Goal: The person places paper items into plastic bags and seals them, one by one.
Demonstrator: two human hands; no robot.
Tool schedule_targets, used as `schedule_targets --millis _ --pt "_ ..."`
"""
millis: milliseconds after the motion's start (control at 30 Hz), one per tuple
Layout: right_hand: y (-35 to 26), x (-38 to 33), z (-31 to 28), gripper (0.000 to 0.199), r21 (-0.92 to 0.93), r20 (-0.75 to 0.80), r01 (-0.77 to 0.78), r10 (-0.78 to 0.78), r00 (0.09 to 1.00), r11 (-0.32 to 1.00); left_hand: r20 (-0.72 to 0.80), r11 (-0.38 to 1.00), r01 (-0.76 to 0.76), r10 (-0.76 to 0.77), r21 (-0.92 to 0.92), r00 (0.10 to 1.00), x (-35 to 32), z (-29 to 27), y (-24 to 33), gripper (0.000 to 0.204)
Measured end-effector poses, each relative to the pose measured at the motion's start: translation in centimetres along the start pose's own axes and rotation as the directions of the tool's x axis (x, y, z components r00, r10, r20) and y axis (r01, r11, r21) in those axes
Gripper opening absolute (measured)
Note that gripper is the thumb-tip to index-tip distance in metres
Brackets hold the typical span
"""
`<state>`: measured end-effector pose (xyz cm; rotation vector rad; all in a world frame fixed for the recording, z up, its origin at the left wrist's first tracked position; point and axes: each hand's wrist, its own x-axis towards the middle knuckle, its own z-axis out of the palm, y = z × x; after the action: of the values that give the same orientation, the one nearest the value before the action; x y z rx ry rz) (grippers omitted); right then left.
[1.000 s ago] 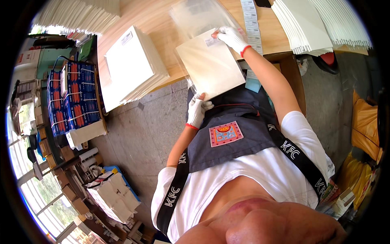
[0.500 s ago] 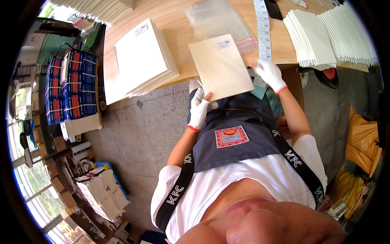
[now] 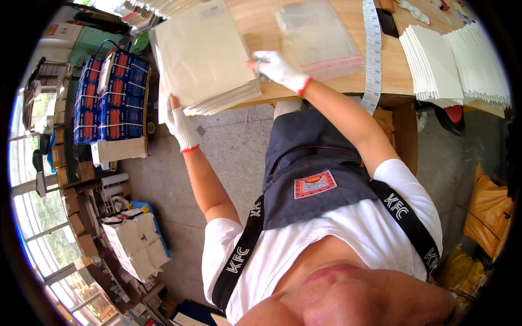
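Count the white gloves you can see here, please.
3: one on the person's left hand, one on the right hand, and a loose glove lying on the table, right of the dark phone. More could be hidden.

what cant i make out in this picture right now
Head view, hidden: most of the stack of pale flat packets, under the cream rectangular packet.
Head view, too small: the print on the long white paper label strip.
Head view, cut off by the top edge: that strip's far end.
Head view, too small to tell: whether the white-gloved right hand pinches the packet's edge.
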<state>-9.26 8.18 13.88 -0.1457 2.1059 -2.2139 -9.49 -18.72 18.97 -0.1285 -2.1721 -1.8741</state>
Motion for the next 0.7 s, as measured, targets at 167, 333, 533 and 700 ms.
schedule_targets --millis 167,333,533,700 --pt "-0.2 0.4 0.4 0.040 -0.385 -0.014 -0.151 0.158 0.987 0.910 -0.078 0.848 0.225 -0.214 0.479 0.974 1.8 -1.0 -6.4 0.046" --pt "-0.4 -7.6 -5.3 0.029 0.191 0.025 -0.013 0.009 1.000 0.982 -0.388 0.971 0.195 -0.235 -0.141 0.891 -2.2 -0.3 -9.4 0.044" --pt "-0.9 -25.1 -19.5 0.022 -0.115 -0.919 0.100 -0.144 0.367 0.988 -0.157 0.996 -0.091 0.092 0.010 0.983 -12.6 1.2 -16.6 0.032" --pt "0.3 -35.6 -34.1 0.023 0.212 -0.974 -0.048 0.214 0.068 0.976 0.573 0.670 -0.689 0.460 0.277 0.678 -13.7 8.8 -13.5 0.032"
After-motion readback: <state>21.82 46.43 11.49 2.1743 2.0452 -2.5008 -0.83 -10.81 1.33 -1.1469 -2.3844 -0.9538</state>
